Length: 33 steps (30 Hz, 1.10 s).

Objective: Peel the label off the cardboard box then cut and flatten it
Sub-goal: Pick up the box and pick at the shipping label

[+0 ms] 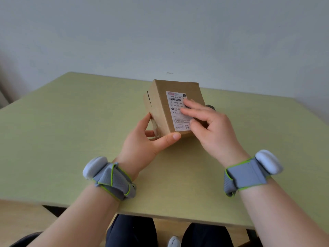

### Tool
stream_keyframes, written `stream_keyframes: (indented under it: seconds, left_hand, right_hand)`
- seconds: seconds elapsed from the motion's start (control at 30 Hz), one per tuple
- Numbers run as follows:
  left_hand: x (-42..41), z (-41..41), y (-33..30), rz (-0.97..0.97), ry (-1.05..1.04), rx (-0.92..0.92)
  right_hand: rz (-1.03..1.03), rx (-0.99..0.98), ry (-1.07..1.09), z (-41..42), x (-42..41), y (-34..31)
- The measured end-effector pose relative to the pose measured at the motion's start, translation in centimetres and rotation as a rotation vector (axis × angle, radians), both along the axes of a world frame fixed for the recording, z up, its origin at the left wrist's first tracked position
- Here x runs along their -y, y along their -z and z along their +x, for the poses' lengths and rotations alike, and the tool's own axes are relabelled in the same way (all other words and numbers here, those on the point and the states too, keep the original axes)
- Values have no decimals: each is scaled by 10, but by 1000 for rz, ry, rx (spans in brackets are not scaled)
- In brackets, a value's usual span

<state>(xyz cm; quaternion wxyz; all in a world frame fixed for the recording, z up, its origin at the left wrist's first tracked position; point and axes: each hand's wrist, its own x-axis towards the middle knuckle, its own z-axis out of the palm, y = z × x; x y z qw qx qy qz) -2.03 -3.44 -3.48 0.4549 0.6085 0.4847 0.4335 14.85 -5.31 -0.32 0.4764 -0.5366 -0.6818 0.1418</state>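
Observation:
A small brown cardboard box point(161, 102) stands on the table, tilted, with a white printed shipping label point(175, 111) on its top face. My left hand point(149, 139) grips the box's near left corner, thumb along the near edge and fingers against the left side. My right hand point(211, 125) lies over the label's right part, fingers stretched out and touching it; it hides the label's right edge. The hand is slightly blurred.
The pale green table point(71, 131) runs to a wall behind. A small dark object point(211, 106) peeks out behind the box on the right, mostly hidden by my right hand. My legs show below the table's near edge.

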Motion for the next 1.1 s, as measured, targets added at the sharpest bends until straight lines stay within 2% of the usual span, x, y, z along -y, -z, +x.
stream_keyframes:
  seconds: [0.2,0.37,0.63,0.7,0.83,0.93,1.0,1.1]
  left_hand:
    - [6,2,-7,-5,-6,17]
    - [10,4,-13,66,48,-93]
    - [-3,-7,-31,-31,167,-109]
    - [-4,-10,-39,-51,128,-71]
    - [-10,-11,-58,-180,12,153]
    - [-13,0,-59,-159,-75,161]
    - [-13,5,-54,-132,-106,150]
    - [-9,9,-50,-108,-113,171]
  right_hand:
    - [7,68,57,-12,3,-2]
    - [-34,171,91,-25,6,2]
    - [-67,9,34,-13,9,-1]
    - [-77,-28,-3,-11,10,-1]
    - [-115,-71,-68,-10,13,-1]
    - [-67,-169,-79,-15,12,-4]
    - [-16,-249,-36,-17,9,-7]
    - [56,-239,122,-21,1,-10]
